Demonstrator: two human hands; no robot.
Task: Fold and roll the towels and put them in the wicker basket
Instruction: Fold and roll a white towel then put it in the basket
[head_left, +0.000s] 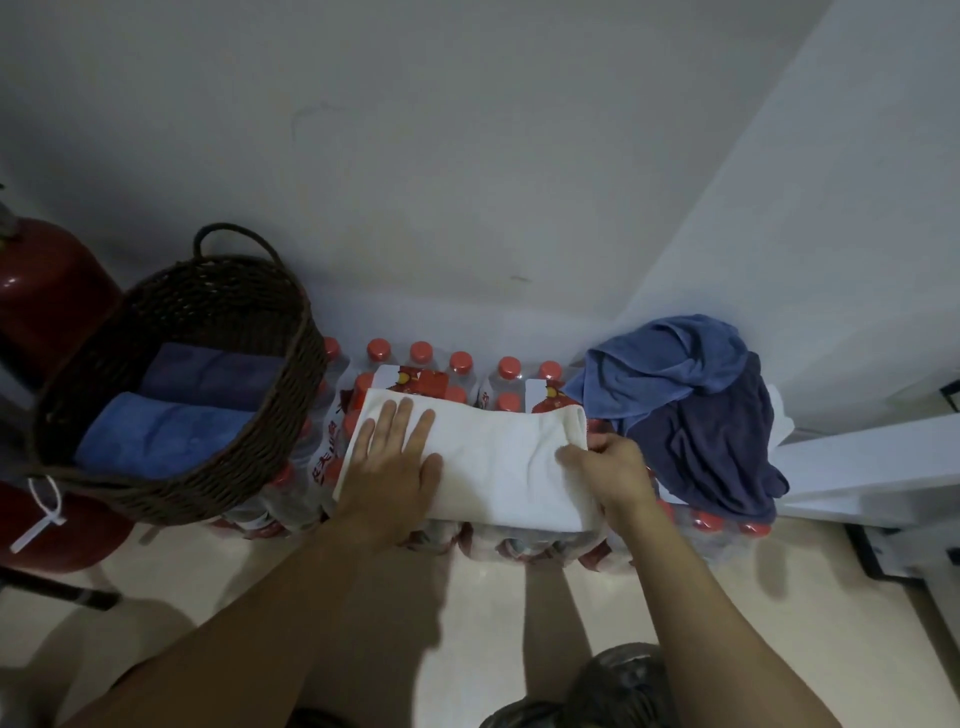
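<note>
Two bare forearms reach up from the bottom of the view over a pale floor (467, 597); a dark blurred shape sits at the bottom edge between them, too unclear to name. The left hand (397, 462) lies flat, fingers straight and spread, pressing on the left half of a white towel (498, 457); the right hand (610, 467) grasps the towel's right end, fingers curled into the cloth with the thumb on top. The towel is folded into a long band and lies across packs of red-capped bottles (421, 358) that stand on the floor against the wall (415, 156); it is not yet rolled.

Just right of the towel, a heap of loose towels rests on the bottles: a light blue towel (670, 364) on top, a dark blue towel (717, 447) beneath it and hanging down the front.

To the left, the wicker basket (249, 462) sits tilted on the bottles, its handle toward the wall; inside lie two rolled towels side by side, a blue roll (156, 436) nearer and a dark roll (213, 374) behind it. Further left, red cylinders (47, 291) stand at the frame edge; a white tie (44, 512) hangs on the lower one.
</note>
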